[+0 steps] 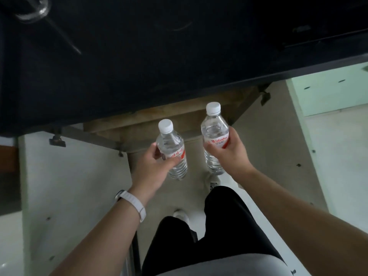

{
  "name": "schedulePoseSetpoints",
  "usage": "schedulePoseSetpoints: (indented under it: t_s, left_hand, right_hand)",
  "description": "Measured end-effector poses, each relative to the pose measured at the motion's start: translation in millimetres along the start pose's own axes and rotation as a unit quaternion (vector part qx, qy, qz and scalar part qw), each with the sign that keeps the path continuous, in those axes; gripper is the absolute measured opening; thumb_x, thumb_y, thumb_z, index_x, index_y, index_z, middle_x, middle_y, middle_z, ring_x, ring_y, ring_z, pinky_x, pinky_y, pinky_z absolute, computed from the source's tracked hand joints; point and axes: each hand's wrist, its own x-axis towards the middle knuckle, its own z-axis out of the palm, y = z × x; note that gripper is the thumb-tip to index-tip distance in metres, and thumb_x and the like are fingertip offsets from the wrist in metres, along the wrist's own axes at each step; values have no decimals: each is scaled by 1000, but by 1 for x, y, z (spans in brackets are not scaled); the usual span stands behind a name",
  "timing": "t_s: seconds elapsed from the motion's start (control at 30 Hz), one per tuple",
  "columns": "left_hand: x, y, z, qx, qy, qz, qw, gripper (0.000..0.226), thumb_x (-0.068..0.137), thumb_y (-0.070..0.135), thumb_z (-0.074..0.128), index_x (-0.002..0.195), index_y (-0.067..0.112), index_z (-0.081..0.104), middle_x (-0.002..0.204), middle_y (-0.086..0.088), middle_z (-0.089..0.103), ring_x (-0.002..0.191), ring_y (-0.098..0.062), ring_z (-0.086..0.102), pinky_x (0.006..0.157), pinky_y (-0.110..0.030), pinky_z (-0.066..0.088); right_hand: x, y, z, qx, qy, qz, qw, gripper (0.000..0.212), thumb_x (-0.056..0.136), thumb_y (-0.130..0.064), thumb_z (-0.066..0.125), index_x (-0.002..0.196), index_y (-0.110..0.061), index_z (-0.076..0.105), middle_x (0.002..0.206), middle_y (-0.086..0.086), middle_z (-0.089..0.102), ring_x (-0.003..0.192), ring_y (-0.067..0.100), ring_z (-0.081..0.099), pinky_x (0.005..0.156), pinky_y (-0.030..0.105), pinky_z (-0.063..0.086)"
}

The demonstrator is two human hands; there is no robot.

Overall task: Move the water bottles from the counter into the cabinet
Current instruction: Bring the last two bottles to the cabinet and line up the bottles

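I hold two clear water bottles with white caps and red-and-white labels, both upright in the air below the counter's edge. My left hand [152, 165] grips the left bottle [172, 149] around its middle. My right hand [229, 151] grips the right bottle [215, 134] at the label. Just beyond the bottles the cabinet [151, 124] under the dark counter [139, 66] stands open, its wooden inside showing between two open doors.
The left cabinet door [65, 176] and the right cabinet door [282, 148] swing out on either side of me. A metal faucet [37, 10] shows at the top left of the counter. My legs and shoes stand on the pale floor below.
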Motion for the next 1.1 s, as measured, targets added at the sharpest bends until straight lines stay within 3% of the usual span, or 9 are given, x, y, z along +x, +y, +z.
schedulePoseSetpoints:
  t_s: [0.13, 0.27, 0.37, 0.57, 0.67, 0.87, 0.97, 1.1]
  left_hand:
    - [50, -44, 17, -16, -5, 9, 1000, 41, 70, 24, 89, 104, 37, 71, 103, 17, 76, 98, -7, 72, 98, -46, 55]
    - [102, -81, 30, -36, -5, 35, 999, 46, 73, 22, 89, 114, 33, 69, 106, 17, 76, 98, -2, 71, 91, -32, 54]
    - [140, -103, 44, -47, 3, 54, 997, 46, 73, 22, 89, 110, 38, 67, 106, 19, 74, 98, -1, 70, 84, -26, 52]
    - [193, -126, 70, -81, 11, 121, 989, 44, 73, 12, 88, 105, 36, 69, 102, 18, 76, 92, 3, 71, 82, -22, 52]
    - [208, -120, 79, -90, 9, 149, 985, 45, 72, 14, 88, 104, 39, 68, 103, 20, 75, 94, 2, 71, 84, -24, 53]
    - [226, -78, 87, -82, -17, 216, 973, 50, 75, 16, 86, 114, 38, 64, 111, 16, 73, 103, -1, 69, 91, -29, 54]
    - [237, -51, 91, -67, -26, 260, 963, 47, 77, 17, 84, 115, 38, 65, 113, 15, 74, 105, -3, 69, 94, -35, 56]
    - [253, -20, 102, -41, -20, 304, 952, 51, 78, 23, 85, 124, 35, 64, 116, 16, 72, 107, -1, 67, 95, -30, 53]
  right_hand:
    - [37, 41, 9, 24, 26, -21, 999, 46, 79, -26, 80, 116, -29, 54, 98, -8, 69, 82, -2, 67, 66, 15, 50]
    - [80, 83, 20, 38, 60, -60, 996, 49, 78, -26, 80, 120, -27, 55, 100, -8, 69, 85, 1, 68, 67, 16, 51]
    - [116, 113, 30, 65, 74, -95, 991, 49, 78, -20, 81, 121, -25, 56, 100, -8, 70, 86, 3, 69, 67, 15, 52]
    - [177, 148, 37, 88, 93, -169, 977, 48, 75, -17, 81, 116, -27, 58, 101, -6, 70, 90, 8, 69, 76, 25, 54]
    - [194, 149, 34, 89, 96, -200, 971, 47, 77, -20, 80, 116, -31, 56, 104, -8, 68, 90, 3, 68, 73, 21, 53]
    - [217, 130, 24, 91, 111, -254, 957, 56, 79, -25, 78, 128, -29, 51, 112, -10, 65, 98, 2, 66, 86, 26, 55]
    - [227, 115, 15, 90, 121, -276, 949, 53, 81, -26, 77, 126, -29, 51, 111, -10, 65, 96, -1, 66, 81, 22, 54]
    - [245, 97, 5, 93, 135, -290, 943, 54, 80, -27, 78, 125, -33, 49, 111, -12, 64, 95, -2, 64, 77, 18, 49]
